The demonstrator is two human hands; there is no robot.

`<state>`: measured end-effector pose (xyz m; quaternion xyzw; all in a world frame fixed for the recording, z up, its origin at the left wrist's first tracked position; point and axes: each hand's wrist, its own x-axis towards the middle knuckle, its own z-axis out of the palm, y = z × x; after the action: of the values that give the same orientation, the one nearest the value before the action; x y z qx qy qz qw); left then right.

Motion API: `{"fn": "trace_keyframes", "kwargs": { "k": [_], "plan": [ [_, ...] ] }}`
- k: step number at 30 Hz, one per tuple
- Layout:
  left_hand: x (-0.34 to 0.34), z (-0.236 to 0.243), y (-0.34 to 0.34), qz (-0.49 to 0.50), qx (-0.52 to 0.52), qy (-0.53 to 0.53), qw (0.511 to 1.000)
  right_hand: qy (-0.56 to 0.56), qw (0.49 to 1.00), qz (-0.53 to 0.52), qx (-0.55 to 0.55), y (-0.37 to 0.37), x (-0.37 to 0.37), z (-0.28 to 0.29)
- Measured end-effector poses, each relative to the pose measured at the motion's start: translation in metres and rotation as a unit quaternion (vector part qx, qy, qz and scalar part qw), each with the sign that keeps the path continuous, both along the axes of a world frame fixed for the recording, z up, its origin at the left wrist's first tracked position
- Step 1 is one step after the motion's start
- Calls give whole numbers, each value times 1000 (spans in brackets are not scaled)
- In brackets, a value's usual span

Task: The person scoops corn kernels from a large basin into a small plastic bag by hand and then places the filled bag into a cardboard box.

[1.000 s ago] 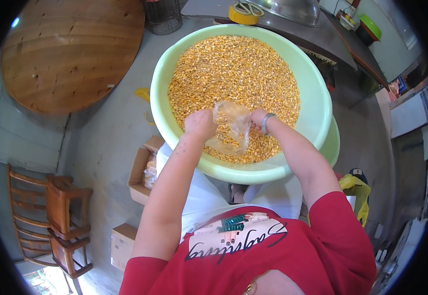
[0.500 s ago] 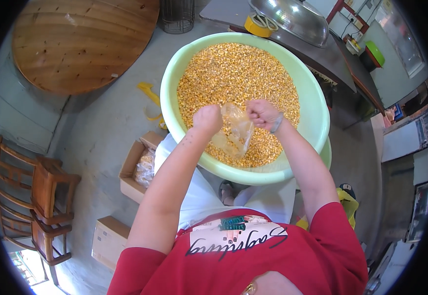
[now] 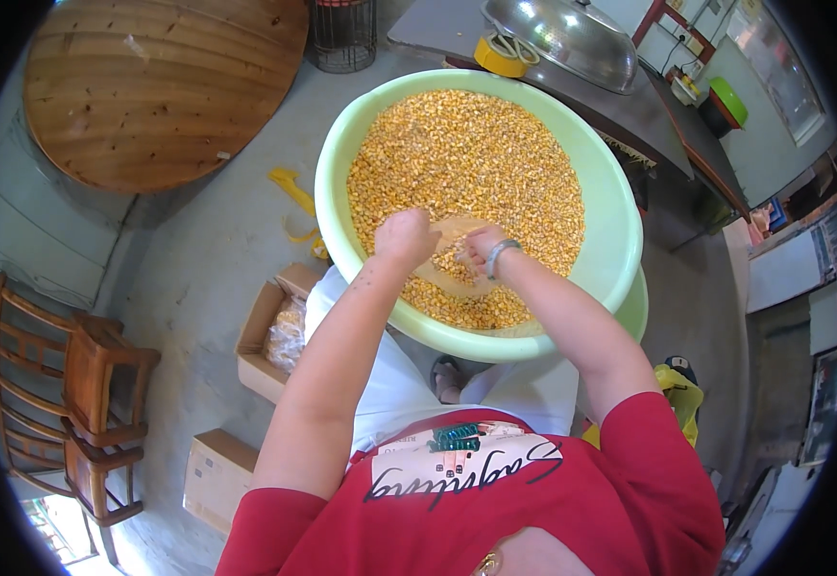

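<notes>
A large pale green basin (image 3: 334, 163) holds a deep bed of yellow corn kernels (image 3: 466, 144). Over its near half, a clear plastic bag (image 3: 456, 230) is held with its mouth spread, and kernels show through it or inside it. My left hand (image 3: 405, 238) is closed in a fist on the bag's left edge. Opposite it, my right hand (image 3: 485, 250), with a bracelet at the wrist, has bent fingers gathered at the bag's right edge. The fingertips of my right hand are partly hidden.
An open cardboard box (image 3: 263, 331) with plastic bags stands left of my legs, near a closed carton (image 3: 218, 480). Wooden chairs (image 3: 97, 374) and a round wooden tabletop (image 3: 159, 86) are farther left. A dark table (image 3: 620, 115) with a metal lid (image 3: 572, 38) borders the basin's far right.
The bag, which hung narrow and crumpled, is now spread wider and lower over the corn. My right hand has moved down and left, closer to my left hand, which stays nearly in place.
</notes>
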<state>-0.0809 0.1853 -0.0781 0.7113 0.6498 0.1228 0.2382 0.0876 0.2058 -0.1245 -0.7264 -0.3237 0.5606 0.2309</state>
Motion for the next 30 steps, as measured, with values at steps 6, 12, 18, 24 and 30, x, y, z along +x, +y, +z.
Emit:
{"fn": "trace_keyframes", "kwargs": {
  "k": [6, 12, 18, 24, 30],
  "plan": [
    [0, 4, -4, -89, -29, 34, 995, 5, 997, -56, 53, 7, 31, -4],
    [4, -6, -1, -94, -6, 35, 995, -112, 979, 123, 118, 19, 32, -28],
    [2, -20, 2, -63, 17, 25, 998, -356, 821, 384, 228, 11, 37, -1],
    [5, 0, -6, -79, -6, 88, 993, -296, 795, 416, 328, 1, 44, 4],
    [11, 1, 0, 52, 34, 96, 993, -260, 850, 294, 352, -3, 35, 12]
  ]
}}
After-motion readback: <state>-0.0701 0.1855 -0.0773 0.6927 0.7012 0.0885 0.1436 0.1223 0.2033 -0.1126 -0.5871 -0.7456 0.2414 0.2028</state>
